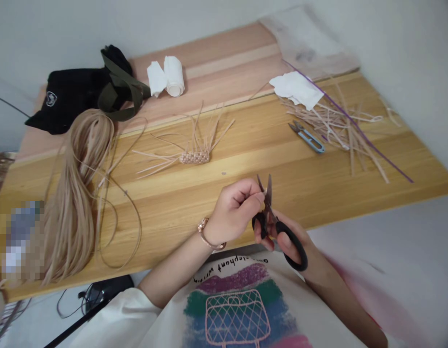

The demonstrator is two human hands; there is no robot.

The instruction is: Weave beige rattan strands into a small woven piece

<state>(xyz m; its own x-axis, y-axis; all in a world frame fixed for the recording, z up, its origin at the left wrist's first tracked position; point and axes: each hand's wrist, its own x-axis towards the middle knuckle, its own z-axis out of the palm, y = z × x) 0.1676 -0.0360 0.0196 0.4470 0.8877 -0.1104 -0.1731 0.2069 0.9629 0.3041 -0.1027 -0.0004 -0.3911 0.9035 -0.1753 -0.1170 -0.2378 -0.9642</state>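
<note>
I'm watching through the head camera as the person's right hand [306,245] is gripping black-handled scissors [291,241], with the fingers passing through the loops and the blades standing slightly apart. The left hand [234,209] is pinching its fingertips together on what I take to be a short pale cane strip [264,192] right at the blades, though the view there is poor and the fingers hide most of it. The strip is looking light, thin and springy, so I'd hold it close to the blades, where it can't flex. Lying on the wooden table [162,208], well away from both hands, are a small woven cane piece [194,157], a long hank of cane [73,208], blue-handled thread snips [307,137] and a heap of cane offcuts [339,123].
</note>
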